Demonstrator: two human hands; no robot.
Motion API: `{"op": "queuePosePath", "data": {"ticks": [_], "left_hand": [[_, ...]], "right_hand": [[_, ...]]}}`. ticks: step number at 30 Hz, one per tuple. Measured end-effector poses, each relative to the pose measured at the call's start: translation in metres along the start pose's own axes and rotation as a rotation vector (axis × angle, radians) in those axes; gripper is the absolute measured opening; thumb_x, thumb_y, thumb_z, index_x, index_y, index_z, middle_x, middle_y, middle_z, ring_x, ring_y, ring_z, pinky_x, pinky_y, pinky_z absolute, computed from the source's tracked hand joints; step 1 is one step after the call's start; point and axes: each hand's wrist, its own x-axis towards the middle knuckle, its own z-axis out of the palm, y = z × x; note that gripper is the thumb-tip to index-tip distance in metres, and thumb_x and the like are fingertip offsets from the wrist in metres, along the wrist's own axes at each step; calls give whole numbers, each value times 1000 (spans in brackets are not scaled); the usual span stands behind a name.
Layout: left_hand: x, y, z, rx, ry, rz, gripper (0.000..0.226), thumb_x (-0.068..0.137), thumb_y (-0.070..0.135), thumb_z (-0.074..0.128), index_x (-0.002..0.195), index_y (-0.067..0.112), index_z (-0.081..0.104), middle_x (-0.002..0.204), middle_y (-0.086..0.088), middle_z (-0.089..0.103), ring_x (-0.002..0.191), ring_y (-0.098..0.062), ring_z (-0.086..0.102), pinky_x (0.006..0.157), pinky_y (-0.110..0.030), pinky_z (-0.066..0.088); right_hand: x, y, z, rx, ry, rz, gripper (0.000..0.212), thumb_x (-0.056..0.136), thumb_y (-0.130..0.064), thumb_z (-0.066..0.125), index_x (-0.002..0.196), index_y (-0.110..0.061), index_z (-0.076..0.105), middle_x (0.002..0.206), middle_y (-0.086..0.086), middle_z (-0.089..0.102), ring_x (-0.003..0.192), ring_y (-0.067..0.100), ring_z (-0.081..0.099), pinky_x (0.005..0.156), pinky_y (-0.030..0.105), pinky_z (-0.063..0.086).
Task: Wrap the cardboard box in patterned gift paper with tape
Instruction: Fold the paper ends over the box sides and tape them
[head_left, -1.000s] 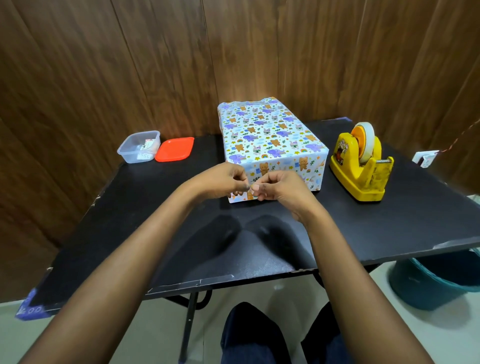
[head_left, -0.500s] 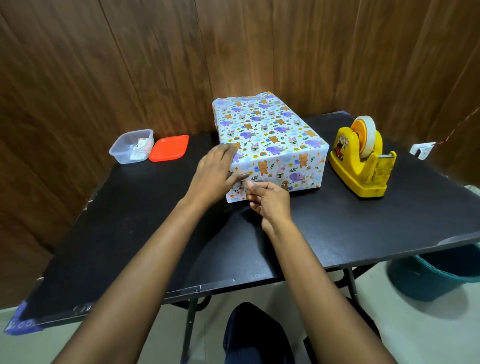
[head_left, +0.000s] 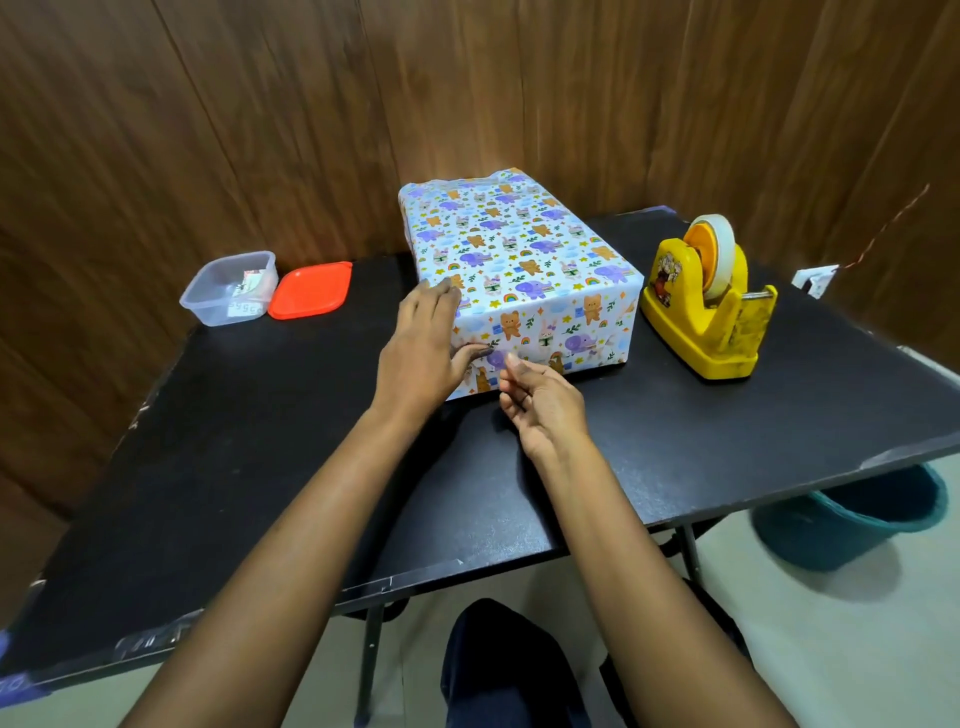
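Dark wood panelling backs a black worktop (head_left: 260, 467), and the box (head_left: 519, 260) sits toward its far middle, fully covered in animal-print paper, with a yellow tape dispenser (head_left: 711, 306) just to its right.

The box looks stiff and probably light. Its paper skin is thin and smooth, so it is likely to crease or tear at the corners and to slip under a dry palm. It is best held with flat hands on opposite sides or pressed down on top, not pinched at the folds.

The left hand (head_left: 421, 348) lies against the near left corner with its fingers (head_left: 441, 296) straight and its thumb on the near face. The right hand (head_left: 545, 405) hovers at that face with its fingers (head_left: 519, 371) loosely curled. Whether they pinch a strip of clear tape I cannot tell.

A second ago both hands met in front of the box, pinching something small between them. Since then the left hand has spread flat on the corner and the right has dropped low. The box and dispenser have not moved.
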Motion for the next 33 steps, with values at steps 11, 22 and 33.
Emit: {"op": "queuePosePath", "data": {"ticks": [11, 22, 33], "left_hand": [[-2, -11, -6, -137, -76, 29, 61, 86, 16, 65, 140, 8, 39, 149, -4, 35, 142, -23, 22, 106, -17, 18], [-2, -14, -6, -186, -113, 29, 64, 88, 8, 61, 144, 9, 32, 153, -3, 27, 144, -21, 14, 104, -10, 12], [-2, -14, -4, -163, -101, 29, 63, 88, 12, 62, 144, 9, 34, 151, -2, 30, 144, -20, 17, 108, -23, 25]], "right_hand": [[7, 20, 22, -116, 93, -22, 20, 86, -3, 64, 70, -13, 59, 54, -3, 61, 40, 0, 54, 40, 11, 38], [17, 42, 35, -140, 229, -170, 11, 84, -3, 67, 81, -3, 56, 66, 9, 61, 46, 9, 56, 41, 18, 45], [24, 13, 6, -1313, 211, -442, 22, 87, -30, 66, 79, -11, 59, 95, 13, 69, 89, 30, 65, 73, 33, 50]]}}
